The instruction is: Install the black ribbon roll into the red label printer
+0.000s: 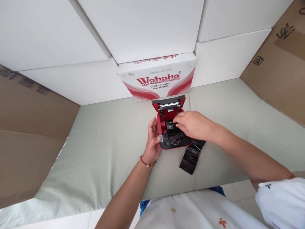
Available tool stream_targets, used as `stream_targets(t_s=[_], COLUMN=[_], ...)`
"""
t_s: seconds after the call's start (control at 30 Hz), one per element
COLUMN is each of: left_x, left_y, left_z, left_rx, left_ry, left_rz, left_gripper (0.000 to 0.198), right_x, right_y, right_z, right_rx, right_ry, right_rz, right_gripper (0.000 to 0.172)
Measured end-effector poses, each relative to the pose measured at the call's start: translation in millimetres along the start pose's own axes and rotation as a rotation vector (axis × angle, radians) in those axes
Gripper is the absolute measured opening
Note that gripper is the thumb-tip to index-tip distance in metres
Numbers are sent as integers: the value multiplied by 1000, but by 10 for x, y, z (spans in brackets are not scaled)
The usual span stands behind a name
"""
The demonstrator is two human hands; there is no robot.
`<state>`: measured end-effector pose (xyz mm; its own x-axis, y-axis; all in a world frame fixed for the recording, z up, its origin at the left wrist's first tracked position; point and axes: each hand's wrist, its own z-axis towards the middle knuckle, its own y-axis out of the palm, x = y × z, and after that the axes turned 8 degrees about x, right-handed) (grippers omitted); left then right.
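Note:
A small red and black label printer (pixel 164 143) stands on the cloth with its lid (pixel 169 101) swung up and back. My left hand (pixel 152 143) grips its left side, the thumb on a grey tab at the front corner and the fingers along the red wall. Inside lies a roll of shiny black ribbon (pixel 169 126). The fingers of my right hand (pixel 192 124) are closed at the roll's right end, and the fingertips are partly hidden. Crumpled black film (pixel 175 138) covers the printer's front part. A loose black ribbon strip (pixel 192 157) lies on the cloth at the front right.
Behind the printer stands a white and red Wahaha water carton (pixel 158 79), against stacked white boxes (pixel 143 28). Brown cardboard boxes flank the table on the left (pixel 30 133) and right (pixel 278 63). A pale green cloth (pixel 100 143) covers the tabletop, whose front edge is close to my body.

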<state>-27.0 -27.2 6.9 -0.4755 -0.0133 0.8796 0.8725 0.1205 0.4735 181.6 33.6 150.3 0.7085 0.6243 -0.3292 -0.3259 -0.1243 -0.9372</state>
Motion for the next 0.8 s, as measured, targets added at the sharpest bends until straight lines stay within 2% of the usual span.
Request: stream_targets(t_s=[0.1, 0.2, 0.3, 0.37, 0.47, 0.53, 0.6, 0.63, 0.7, 0.73, 0.8], left_x=[2, 8, 8, 9, 18, 24, 27, 28, 28, 29, 37], left_y=[-6, -8, -9, -8, -2, 2, 7, 8, 13, 15, 21], left_z=[10, 19, 27, 30, 28, 25, 24, 23, 23, 22, 21], left_rx=[4, -6, -18, -23, -21, -16, -7, -3, 7, 11, 12], left_ry=[-6, -1, 6, 10, 7, -6, -22, -28, -38, -41, -43], left_rz=[-1, -4, -8, -5, -5, -10, -23, -31, -47, -51, -49], left_gripper=[84, 80, 81, 83, 84, 83, 83, 82, 82, 82, 82], right_x=[-120, -255, -339, -356, -251, -36, 282, 458, 774, 889, 995], right_y=[72, 184, 182, 76, -178, -316, -356, -333, -213, -129, 57], right_z=[343, 508, 472, 326, -53, -367, -690, -845, -1117, -1225, -1369], right_rx=[-188, -229, -211, -165, 30, 188, 274, 258, 140, 79, 61], right_ry=[62, 109, 128, 149, 149, 131, 200, 259, 361, 408, 473], right_rz=[-201, -264, -268, -242, -40, 125, 117, 64, -65, -118, -166], right_gripper=[28, 27, 26, 25, 28, 34, 38, 39, 36, 34, 33])
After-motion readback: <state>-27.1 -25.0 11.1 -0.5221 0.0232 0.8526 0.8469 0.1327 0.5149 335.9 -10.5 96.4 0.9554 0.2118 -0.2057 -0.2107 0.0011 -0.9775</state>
